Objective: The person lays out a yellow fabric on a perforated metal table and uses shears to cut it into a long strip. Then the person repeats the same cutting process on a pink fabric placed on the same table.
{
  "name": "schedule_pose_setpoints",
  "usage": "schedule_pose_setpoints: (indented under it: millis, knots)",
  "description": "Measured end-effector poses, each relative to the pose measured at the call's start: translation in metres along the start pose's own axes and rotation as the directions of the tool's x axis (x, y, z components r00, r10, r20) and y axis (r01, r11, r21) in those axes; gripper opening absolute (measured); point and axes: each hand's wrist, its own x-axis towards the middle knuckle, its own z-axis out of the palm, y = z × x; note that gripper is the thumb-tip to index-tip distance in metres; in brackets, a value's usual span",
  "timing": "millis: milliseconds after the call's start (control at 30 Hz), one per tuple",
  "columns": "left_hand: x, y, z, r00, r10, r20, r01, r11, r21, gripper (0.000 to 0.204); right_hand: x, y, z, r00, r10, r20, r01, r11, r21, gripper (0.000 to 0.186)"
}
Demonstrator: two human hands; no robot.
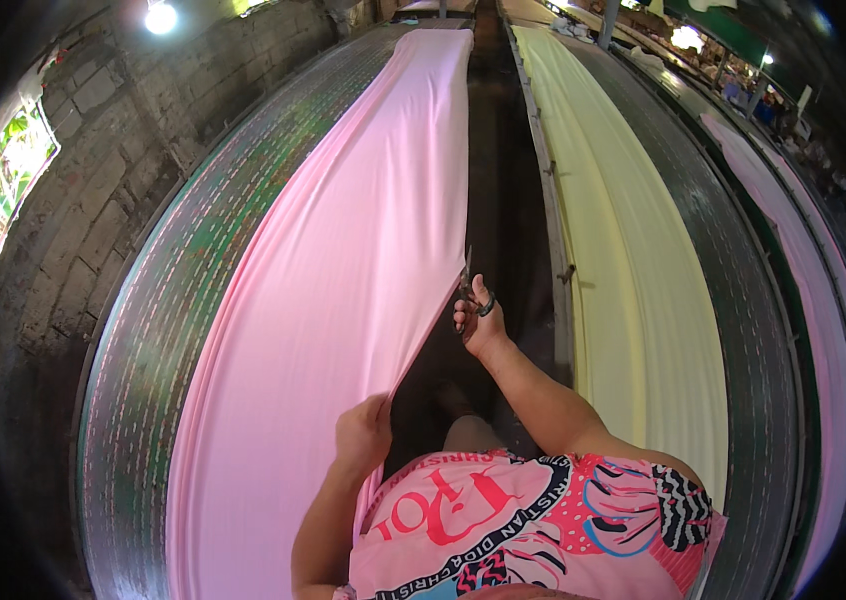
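Note:
A long sheet of pink fabric (313,300) stretches away from me over a table on the left. My left hand (363,432) is closed on its right edge near my body; the fingertips are partly hidden. From there the edge runs taut and slanting up to the scissors (468,262). My right hand (478,312) grips these scissors by their dark handles, over the gap beside the table. Their blades point away from me and meet the fabric's edge. How far apart the blades are is too small to tell.
The left table (173,290) has a dark green surface with rows of pale dashes. Across a dark aisle (503,180), yellow fabric (633,260) covers part of another table, whose rail (555,220) carries small pegs. More pink fabric (793,240) lies far right. A block wall (103,180) stands left.

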Motion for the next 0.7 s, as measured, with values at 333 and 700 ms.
schedule_pose_setpoints:
  millis: [333,700]
  knots:
    - [-0.011,-0.008,-0.036,0.892,-0.441,-0.097,0.422,0.891,-0.166,0.015,0.188,-0.072,0.023,0.999,-0.047,0.014,0.044,0.989,0.141,0.050]
    - [0.002,0.008,-0.079,0.659,-0.736,-0.155,0.752,0.647,0.128,0.030,0.335,-0.184,0.071,0.995,-0.094,0.034,0.093,0.995,0.030,0.030]
